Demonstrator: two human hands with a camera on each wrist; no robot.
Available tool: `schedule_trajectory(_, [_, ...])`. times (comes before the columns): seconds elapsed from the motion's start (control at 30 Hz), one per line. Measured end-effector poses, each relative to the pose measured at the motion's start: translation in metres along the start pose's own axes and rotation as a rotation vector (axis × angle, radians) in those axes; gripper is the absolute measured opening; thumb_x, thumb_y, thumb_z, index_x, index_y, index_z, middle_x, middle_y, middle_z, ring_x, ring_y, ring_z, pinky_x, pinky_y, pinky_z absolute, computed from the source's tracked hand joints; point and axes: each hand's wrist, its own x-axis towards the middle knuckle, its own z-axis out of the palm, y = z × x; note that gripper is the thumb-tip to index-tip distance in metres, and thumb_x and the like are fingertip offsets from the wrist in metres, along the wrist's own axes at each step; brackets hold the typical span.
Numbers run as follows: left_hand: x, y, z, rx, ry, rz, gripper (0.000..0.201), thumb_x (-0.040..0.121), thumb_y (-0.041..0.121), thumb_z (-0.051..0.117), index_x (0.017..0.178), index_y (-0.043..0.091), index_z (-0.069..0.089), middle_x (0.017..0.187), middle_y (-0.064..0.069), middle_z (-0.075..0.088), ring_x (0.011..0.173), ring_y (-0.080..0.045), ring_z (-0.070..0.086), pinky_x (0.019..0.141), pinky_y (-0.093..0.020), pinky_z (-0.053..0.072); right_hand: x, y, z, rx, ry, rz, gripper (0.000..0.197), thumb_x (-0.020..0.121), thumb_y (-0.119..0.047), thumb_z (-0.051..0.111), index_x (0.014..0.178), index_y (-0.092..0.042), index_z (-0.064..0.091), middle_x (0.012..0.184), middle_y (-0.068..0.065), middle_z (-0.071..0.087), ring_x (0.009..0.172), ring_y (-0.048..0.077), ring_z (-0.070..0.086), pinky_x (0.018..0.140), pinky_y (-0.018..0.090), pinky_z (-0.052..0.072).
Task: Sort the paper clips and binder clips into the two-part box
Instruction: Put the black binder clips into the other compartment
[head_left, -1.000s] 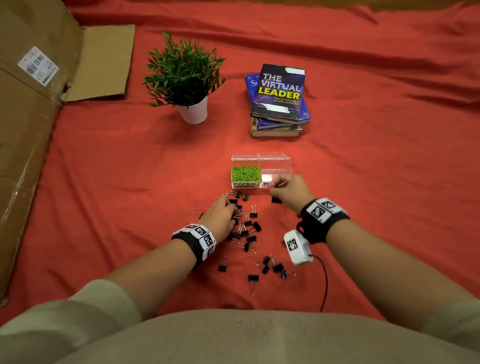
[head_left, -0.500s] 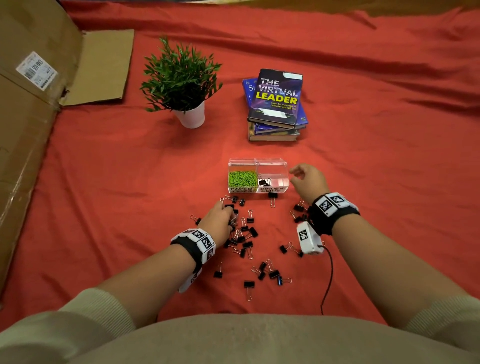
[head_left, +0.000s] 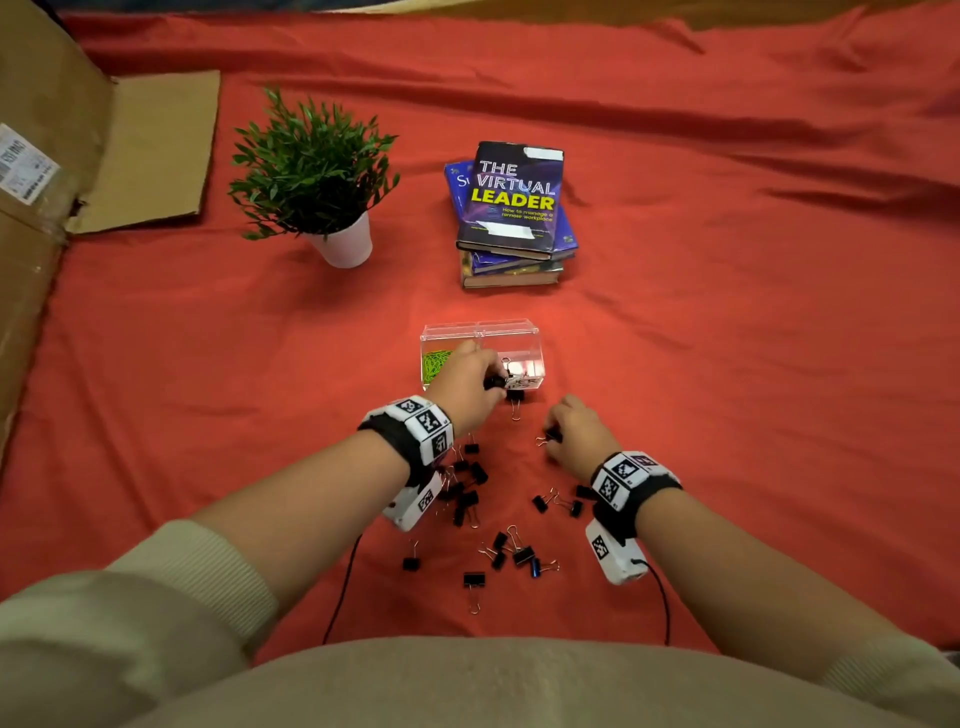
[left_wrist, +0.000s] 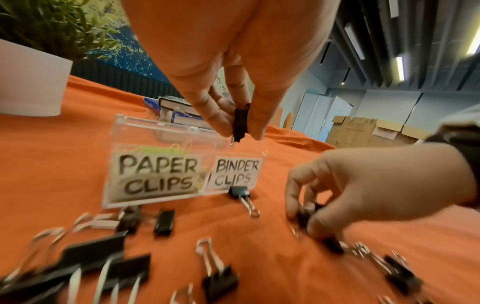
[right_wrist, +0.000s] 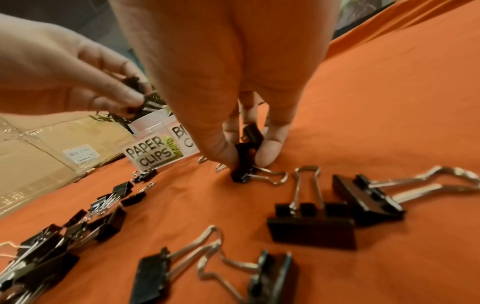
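Left hand (left_wrist: 233, 67) pinches a binder clip (left_wrist: 241, 123) above the box (left_wrist: 145, 127); right hand (right_wrist: 228, 82) pinches another binder clip (right_wrist: 245, 162) on the cloth. Advice: release only once over the "BINDER CLIPS" half.

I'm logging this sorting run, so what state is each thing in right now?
two-part box: lid open, upright on the cloth.
paper clips compartment: holds green paper clips.
binder clips compartment: holds a few binder clips.
left hand: pinches a black binder clip over the box.
right hand: pinches a binder clip on the cloth.
loose binder clips: scattered, unsorted.
books: stacked, closed.
potted plant: upright.
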Motion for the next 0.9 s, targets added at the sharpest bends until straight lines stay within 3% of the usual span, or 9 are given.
schedule_trajectory(0.13, [0.029, 0.015, -0.003, -0.007, 0.028, -0.006, 0.014, 0.083, 0.008, 0.067, 0.096, 0.012, 0.062, 0.104, -0.003, 0.046, 0.09, -0.017, 0.049, 0.087, -0.025, 0.045, -0.003, 0.003, -0.005, 0.166, 0.014, -0.02, 0.017, 0.074, -0.006, 0.067, 0.09, -0.009, 0.063, 0.087, -0.004, 0.05, 0.094, 0.021, 0.056, 0.08, 0.028, 0.046])
schedule_trajectory(0.23, [0.04, 0.015, 0.0, 0.027, 0.007, -0.003, 0.017, 0.085, 0.006, 0.064, 0.101, 0.01, 0.062, 0.109, -0.006, 0.047, 0.093, -0.018, 0.05, 0.088, -0.026, 0.045, -0.003, 0.0, -0.019, 0.477, -0.025, 0.112, 0.016, 0.077, -0.002, 0.067, 0.089, -0.011, 0.062, 0.08, 0.002, 0.059, 0.057, 0.013, 0.057, 0.05, 0.02, 0.045])
schedule_trajectory(0.27, [0.041, 0.014, 0.002, 0.051, 0.007, 0.015, 0.019, 0.085, 0.007, 0.063, 0.104, 0.011, 0.062, 0.112, -0.006, 0.048, 0.097, -0.019, 0.051, 0.091, -0.027, 0.045, -0.002, -0.001, -0.026, 0.569, -0.05, 0.136, 0.016, 0.078, 0.0, 0.067, 0.087, -0.012, 0.062, 0.076, 0.003, 0.061, 0.049, 0.011, 0.056, 0.046, 0.019, 0.046])
schedule_trajectory(0.37, [0.033, 0.008, 0.01, 0.19, 0.058, 0.159, 0.023, 0.084, 0.007, 0.06, 0.106, 0.014, 0.06, 0.11, -0.002, 0.051, 0.105, -0.018, 0.048, 0.094, -0.032, 0.044, 0.007, -0.005, -0.055, 0.704, -0.022, 0.105, 0.019, 0.076, 0.004, 0.068, 0.085, -0.012, 0.066, 0.074, 0.004, 0.066, 0.056, 0.016, 0.061, 0.062, 0.029, 0.055])
schedule_trajectory(0.5, [0.013, -0.001, 0.035, 0.371, -0.095, 0.34, 0.024, 0.084, 0.004, 0.052, 0.106, 0.005, 0.06, 0.108, -0.01, 0.054, 0.103, -0.029, 0.053, 0.087, -0.044, 0.047, 0.023, -0.021, -0.088, 0.882, 0.052, 0.025, 0.019, 0.077, 0.012, 0.062, 0.088, -0.003, 0.066, 0.073, 0.007, 0.063, 0.052, 0.007, 0.06, 0.052, 0.018, 0.054])
schedule_trajectory(0.6, [-0.001, -0.009, 0.049, 0.441, -0.308, 0.249, 0.04, 0.093, 0.011, 0.045, 0.133, 0.006, 0.045, 0.139, -0.012, 0.043, 0.125, -0.032, 0.046, 0.101, -0.04, 0.042, 0.039, -0.037, -0.095, 0.854, 0.01, 0.003, 0.02, 0.078, 0.01, 0.063, 0.098, 0.005, 0.066, 0.077, 0.008, 0.064, 0.059, 0.016, 0.06, 0.054, 0.02, 0.056])
schedule_trajectory(0.7, [-0.014, -0.015, 0.053, 0.517, -0.349, 0.24, 0.047, 0.096, 0.008, 0.038, 0.142, 0.003, 0.033, 0.153, -0.012, 0.025, 0.136, -0.031, 0.033, 0.11, -0.043, 0.034, 0.05, -0.053, -0.09, 0.638, -0.051, -0.04, 0.02, 0.081, 0.002, 0.065, 0.1, -0.001, 0.068, 0.083, 0.005, 0.064, 0.056, 0.011, 0.061, 0.055, 0.017, 0.053])
schedule_trajectory(0.8, [-0.021, -0.024, 0.055, 0.519, -0.328, 0.247, 0.04, 0.094, 0.008, 0.044, 0.133, 0.003, 0.043, 0.143, -0.013, 0.037, 0.128, -0.03, 0.039, 0.103, -0.04, 0.038, 0.052, -0.061, -0.083, 0.478, -0.036, -0.063, 0.022, 0.084, 0.001, 0.061, 0.105, -0.003, 0.067, 0.086, 0.003, 0.062, 0.059, 0.007, 0.058, 0.054, 0.012, 0.05])
schedule_trajectory(0.9, [-0.027, -0.032, 0.055, 0.509, -0.324, 0.211, 0.02, 0.095, 0.021, 0.043, 0.111, 0.009, 0.05, 0.116, -0.01, 0.047, 0.112, -0.031, 0.049, 0.093, -0.041, 0.042, 0.047, -0.055, -0.079, 0.282, 0.05, -0.099, 0.024, 0.083, -0.004, 0.059, 0.103, -0.01, 0.07, 0.09, 0.002, 0.066, 0.076, 0.014, 0.06, 0.077, 0.027, 0.052])
